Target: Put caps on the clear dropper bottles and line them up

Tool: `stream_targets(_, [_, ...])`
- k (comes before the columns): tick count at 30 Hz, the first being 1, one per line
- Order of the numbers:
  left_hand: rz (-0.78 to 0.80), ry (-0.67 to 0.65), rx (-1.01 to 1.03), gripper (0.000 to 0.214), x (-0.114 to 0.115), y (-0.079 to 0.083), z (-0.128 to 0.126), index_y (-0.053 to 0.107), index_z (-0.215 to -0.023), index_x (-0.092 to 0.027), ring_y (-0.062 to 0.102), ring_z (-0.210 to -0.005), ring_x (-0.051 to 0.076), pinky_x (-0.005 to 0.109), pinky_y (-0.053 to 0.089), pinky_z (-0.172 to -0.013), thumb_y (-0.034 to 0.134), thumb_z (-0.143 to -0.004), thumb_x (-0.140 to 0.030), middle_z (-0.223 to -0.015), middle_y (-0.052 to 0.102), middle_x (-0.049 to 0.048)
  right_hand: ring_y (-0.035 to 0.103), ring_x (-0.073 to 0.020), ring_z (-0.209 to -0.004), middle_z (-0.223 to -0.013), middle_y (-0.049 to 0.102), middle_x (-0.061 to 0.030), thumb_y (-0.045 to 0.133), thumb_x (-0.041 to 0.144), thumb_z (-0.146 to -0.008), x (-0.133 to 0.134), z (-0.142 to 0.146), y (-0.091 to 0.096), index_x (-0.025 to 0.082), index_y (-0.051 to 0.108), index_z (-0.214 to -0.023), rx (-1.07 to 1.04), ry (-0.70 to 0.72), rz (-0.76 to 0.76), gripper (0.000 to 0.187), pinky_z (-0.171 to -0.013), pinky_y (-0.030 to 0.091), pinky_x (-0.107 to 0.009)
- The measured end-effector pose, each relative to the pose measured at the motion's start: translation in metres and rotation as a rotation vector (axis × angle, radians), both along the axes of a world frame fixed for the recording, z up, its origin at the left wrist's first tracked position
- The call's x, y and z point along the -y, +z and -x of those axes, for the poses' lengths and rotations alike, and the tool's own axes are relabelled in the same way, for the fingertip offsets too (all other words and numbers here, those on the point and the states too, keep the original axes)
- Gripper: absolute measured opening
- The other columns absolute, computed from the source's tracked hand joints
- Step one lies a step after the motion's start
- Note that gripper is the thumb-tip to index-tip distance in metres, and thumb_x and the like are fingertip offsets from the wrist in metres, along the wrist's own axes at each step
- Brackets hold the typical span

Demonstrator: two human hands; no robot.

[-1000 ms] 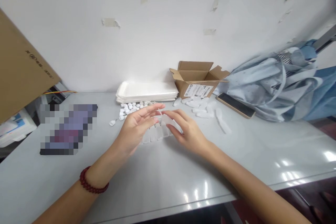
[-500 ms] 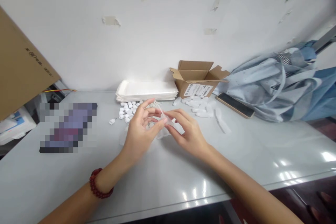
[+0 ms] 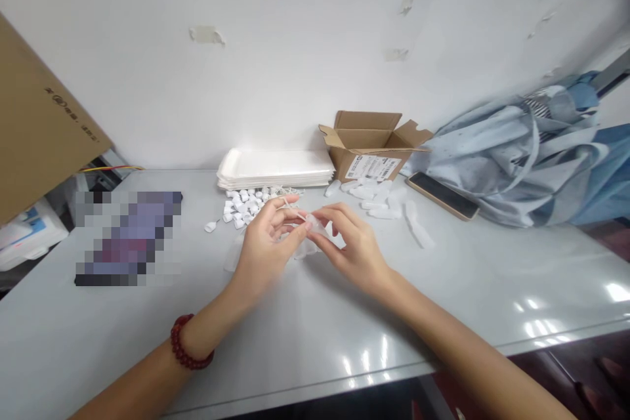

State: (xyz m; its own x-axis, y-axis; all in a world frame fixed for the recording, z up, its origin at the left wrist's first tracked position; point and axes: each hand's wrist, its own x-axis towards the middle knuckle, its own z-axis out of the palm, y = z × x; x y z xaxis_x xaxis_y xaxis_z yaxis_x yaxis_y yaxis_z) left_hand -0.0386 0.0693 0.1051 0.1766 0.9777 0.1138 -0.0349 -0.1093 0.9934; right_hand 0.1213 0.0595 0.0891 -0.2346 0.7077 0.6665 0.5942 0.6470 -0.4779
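Above the middle of the table, my left hand [image 3: 270,239] and my right hand [image 3: 352,236] meet fingertip to fingertip. Between them is a small translucent plastic piece [image 3: 317,226], pinched by my right thumb and fingers; its exact kind is partly hidden. A thin white stick [image 3: 294,210] slants up from that piece along my left fingers, and my left thumb presses at its lower end. Whether the stick goes inside the piece I cannot tell. More translucent pieces [image 3: 306,248] lie below my hands. Small white caps [image 3: 241,202] are heaped just beyond my left hand.
Behind stand a stack of white envelopes [image 3: 275,169] and an open cardboard box [image 3: 371,154]. Several translucent pieces [image 3: 384,210] lie in front of the box, beside a phone [image 3: 441,195]. A blue-grey cloth bag [image 3: 502,151] fills the right. A blurred-out device [image 3: 130,236] lies left.
My left fingertips and the white stick have dipped lower, uncovering more of the heap behind. The translucent piece stays between both hands.
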Motion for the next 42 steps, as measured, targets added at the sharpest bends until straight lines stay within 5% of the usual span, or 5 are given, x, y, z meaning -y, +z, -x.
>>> stream_targets(13, [0.181,-0.021,0.091,0.037,-0.005,-0.004,0.002,0.056,-0.109,-0.02,0.065,-0.093,0.022,0.038,0.047,-0.087,0.071,-0.077,-0.031,-0.097,0.07,0.0055,0.066,-0.0156,-0.07,-0.087,0.071,-0.0055,0.059,0.029,-0.088,0.003,0.0,0.004,0.019,0.061,-0.104,-0.173,0.03,0.274,0.019,-0.062,0.053,-0.026])
stream_targets(17, [-0.214,0.12,-0.198,0.043,-0.001,-0.008,0.0,0.048,-0.122,-0.022,0.055,-0.114,0.026,0.041,0.044,-0.092,0.063,-0.082,-0.026,-0.121,0.06,0.0102,0.065,-0.0163,-0.068,-0.083,0.07,-0.006,0.065,0.034,-0.082,0.0,-0.001,0.005,0.016,0.064,-0.093,-0.32,-0.024,0.413,0.021,-0.058,0.052,-0.026])
stream_targets(24, [-0.89,-0.053,-0.616,0.048,-0.009,-0.01,0.002,0.054,-0.125,-0.021,0.041,-0.127,0.032,0.049,0.03,-0.107,0.065,-0.079,-0.022,-0.125,0.06,0.011,0.06,-0.015,-0.06,-0.07,0.064,-0.0027,0.071,0.043,-0.074,-0.006,-0.005,0.004,0.015,0.064,-0.084,-0.497,-0.06,0.577,0.031,-0.052,0.05,-0.026])
stream_targets(33, [-0.985,-0.151,-0.835,0.036,-0.03,0.0,-0.019,0.058,-0.116,-0.017,0.046,-0.119,0.032,0.047,0.031,-0.099,0.062,-0.082,-0.028,-0.112,0.065,0.0125,0.059,-0.0132,-0.053,-0.073,0.066,-0.0038,0.061,0.039,-0.08,-0.019,-0.025,0.01,0.014,0.063,-0.081,-0.375,-0.116,0.604,0.025,-0.048,0.048,-0.025])
stream_targets(42, [-0.775,-0.166,-0.897,0.048,-0.043,-0.019,-0.046,0.053,-0.116,-0.02,0.046,-0.111,0.033,0.049,0.031,-0.092,0.07,-0.073,-0.034,-0.107,0.065,0.0098,0.059,-0.0144,-0.052,-0.054,0.063,-0.0005,0.055,0.02,-0.079,-0.038,-0.065,0.009,0.016,0.064,-0.064,-0.06,-0.105,0.742,0.018,-0.05,0.043,-0.024])
